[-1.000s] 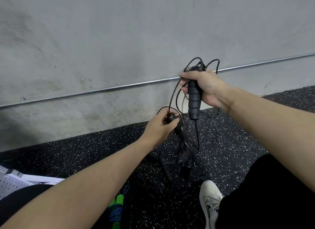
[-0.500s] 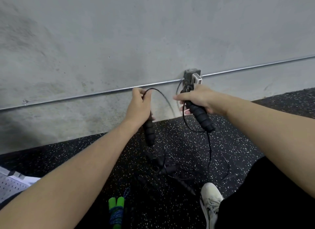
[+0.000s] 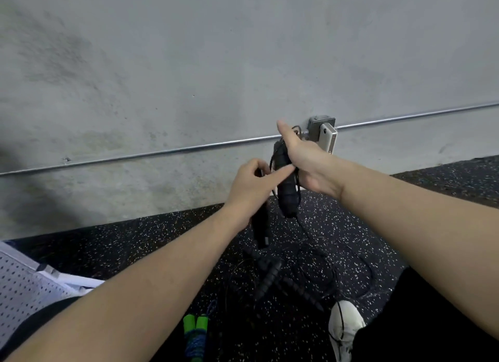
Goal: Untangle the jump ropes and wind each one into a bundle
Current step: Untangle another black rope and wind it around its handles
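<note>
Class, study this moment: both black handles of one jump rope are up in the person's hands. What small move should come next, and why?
Probably lay the two handles side by side in the right hand. It holds one black handle upright; the left hand grips the other handle close beside it. The cord hangs to the floor, ready for winding.

Both forearms were bare, with no sleeves, watch or rings showing on the left hand (image 3: 249, 189) or the right hand (image 3: 305, 163). Black trousers (image 3: 421, 324) covered the legs. Beside their right leg sat a white sneaker (image 3: 344, 326) with a dark lace.
</note>
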Available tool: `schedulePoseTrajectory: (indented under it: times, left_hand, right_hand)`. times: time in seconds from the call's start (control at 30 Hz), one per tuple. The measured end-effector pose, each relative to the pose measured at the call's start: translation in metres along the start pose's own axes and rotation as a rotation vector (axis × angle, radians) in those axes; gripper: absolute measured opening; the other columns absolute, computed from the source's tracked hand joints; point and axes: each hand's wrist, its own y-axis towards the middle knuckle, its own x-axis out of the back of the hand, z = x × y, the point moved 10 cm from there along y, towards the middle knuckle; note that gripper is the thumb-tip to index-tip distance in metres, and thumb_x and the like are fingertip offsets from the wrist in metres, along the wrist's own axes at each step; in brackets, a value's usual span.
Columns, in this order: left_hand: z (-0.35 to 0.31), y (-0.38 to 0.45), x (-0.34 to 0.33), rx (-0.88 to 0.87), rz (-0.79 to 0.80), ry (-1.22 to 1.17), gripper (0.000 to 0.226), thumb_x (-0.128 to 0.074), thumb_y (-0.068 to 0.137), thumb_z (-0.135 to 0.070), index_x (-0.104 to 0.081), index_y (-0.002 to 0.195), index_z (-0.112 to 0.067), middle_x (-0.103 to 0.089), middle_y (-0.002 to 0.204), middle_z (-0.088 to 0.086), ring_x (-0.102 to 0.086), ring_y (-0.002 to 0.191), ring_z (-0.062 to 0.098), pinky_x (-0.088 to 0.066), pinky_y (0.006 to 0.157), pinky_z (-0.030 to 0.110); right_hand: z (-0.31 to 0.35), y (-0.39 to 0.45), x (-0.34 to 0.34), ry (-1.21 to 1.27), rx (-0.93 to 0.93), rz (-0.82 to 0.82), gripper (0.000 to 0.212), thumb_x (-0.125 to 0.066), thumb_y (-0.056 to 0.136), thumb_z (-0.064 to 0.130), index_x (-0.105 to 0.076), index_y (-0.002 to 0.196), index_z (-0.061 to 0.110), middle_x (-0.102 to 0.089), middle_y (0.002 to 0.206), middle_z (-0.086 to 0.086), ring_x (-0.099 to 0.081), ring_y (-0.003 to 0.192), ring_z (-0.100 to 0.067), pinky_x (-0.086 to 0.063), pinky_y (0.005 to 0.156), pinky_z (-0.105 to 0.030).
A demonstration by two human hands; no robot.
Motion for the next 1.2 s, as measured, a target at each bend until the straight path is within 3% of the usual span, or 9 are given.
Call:
schedulePoseTrajectory:
  times: [0.07, 0.27, 0.43, 0.53, 0.67, 0.8, 0.93, 1.03, 1.2]
  left_hand:
    - [0.003, 0.0, 0.005, 0.019, -0.018, 0.094, 0.044, -0.081, 0.078, -0.053, -0.058, 0.087, -0.017, -0.058, 0.083, -0.002, -0.053, 0.065, 0.012, -0.043, 0.063, 0.03]
    - [0.012, -0.001, 0.013, 0.087, 0.026, 0.115, 0.025, -0.081, 0.083, -0.043, -0.071, 0.097, -0.025, -0.074, 0.09, 0.0, -0.07, 0.076, 0.014, -0.058, 0.078, 0.037]
    - [0.017, 0.005, 0.044, 0.174, 0.059, 0.141, 0.017, -0.07, 0.09, -0.036, -0.068, 0.1, -0.023, -0.066, 0.084, -0.001, -0.063, 0.072, 0.017, -0.055, 0.067, 0.032]
    - [0.02, 0.002, 0.051, 0.188, 0.109, 0.219, 0.01, -0.067, 0.09, -0.032, -0.065, 0.091, -0.022, -0.061, 0.077, 0.0, -0.057, 0.067, 0.017, -0.046, 0.064, 0.028]
    - [0.024, 0.002, 0.058, 0.237, 0.087, 0.155, 0.016, -0.065, 0.091, -0.039, -0.063, 0.092, -0.023, -0.055, 0.075, 0.0, -0.053, 0.065, 0.018, -0.044, 0.059, 0.027]
    - [0.024, -0.004, 0.053, 0.276, 0.16, 0.139, 0.018, -0.063, 0.094, -0.044, -0.062, 0.102, -0.028, -0.055, 0.084, 0.002, -0.054, 0.069, 0.018, -0.044, 0.059, 0.027]
    - [0.006, 0.0, 0.056, 0.114, 0.145, 0.303, 0.026, -0.066, 0.093, -0.022, -0.049, 0.111, -0.027, -0.057, 0.093, -0.001, -0.055, 0.071, 0.012, -0.041, 0.058, 0.026]
    - [0.004, 0.0, 0.063, 0.073, 0.15, 0.246, 0.064, -0.069, 0.089, -0.007, -0.033, 0.138, -0.029, -0.052, 0.111, 0.0, -0.057, 0.076, 0.012, -0.046, 0.062, 0.025]
    - [0.004, -0.003, 0.07, 0.012, 0.189, 0.187, 0.107, -0.07, 0.082, 0.003, -0.011, 0.156, -0.047, -0.045, 0.121, 0.001, -0.059, 0.089, 0.015, -0.049, 0.067, 0.022]
  right_hand:
    - [-0.005, 0.002, -0.005, 0.005, 0.001, -0.034, 0.087, -0.066, 0.077, 0.072, -0.051, 0.127, 0.002, -0.057, 0.093, -0.007, -0.061, 0.074, -0.022, -0.054, 0.06, -0.032]
    - [-0.008, -0.001, -0.018, -0.028, 0.005, 0.032, 0.054, -0.057, 0.093, 0.062, -0.054, 0.093, 0.007, -0.064, 0.088, -0.014, -0.064, 0.08, -0.028, -0.058, 0.081, -0.047]
    - [-0.007, 0.014, 0.012, -0.113, -0.068, 0.029, 0.048, -0.059, 0.094, 0.054, -0.051, 0.1, 0.007, -0.049, 0.071, -0.004, -0.05, 0.056, -0.013, -0.055, 0.051, -0.028]
    - [-0.026, 0.018, 0.023, -0.467, -0.206, 0.197, 0.061, -0.056, 0.093, 0.059, -0.049, 0.121, 0.006, -0.059, 0.073, -0.004, -0.05, 0.058, -0.014, -0.046, 0.052, -0.026]
    - [-0.049, 0.014, 0.045, -1.082, -0.29, 0.198, 0.064, -0.055, 0.093, 0.059, -0.059, 0.117, 0.0, -0.069, 0.092, -0.009, -0.059, 0.072, -0.02, -0.051, 0.069, -0.033]
    - [0.001, 0.016, 0.011, -1.009, 0.205, 0.081, 0.047, -0.063, 0.095, 0.036, -0.046, 0.131, 0.012, -0.065, 0.111, -0.009, -0.063, 0.089, -0.024, -0.055, 0.079, -0.029]
    - [0.028, -0.022, -0.059, -0.98, 0.693, 0.406, 0.079, -0.07, 0.085, 0.008, -0.032, 0.152, 0.025, -0.04, 0.151, 0.002, -0.036, 0.135, -0.009, -0.026, 0.11, -0.017]
    - [0.027, -0.022, -0.07, -0.997, 0.77, 0.429, 0.062, -0.076, 0.085, 0.011, -0.052, 0.141, 0.02, -0.056, 0.134, 0.009, -0.046, 0.12, 0.004, -0.031, 0.106, -0.008]
    - [0.043, -0.029, -0.082, -0.988, 1.019, 0.374, 0.035, -0.084, 0.077, 0.023, -0.073, 0.11, 0.025, -0.061, 0.122, 0.003, -0.054, 0.12, -0.018, -0.038, 0.108, -0.037]
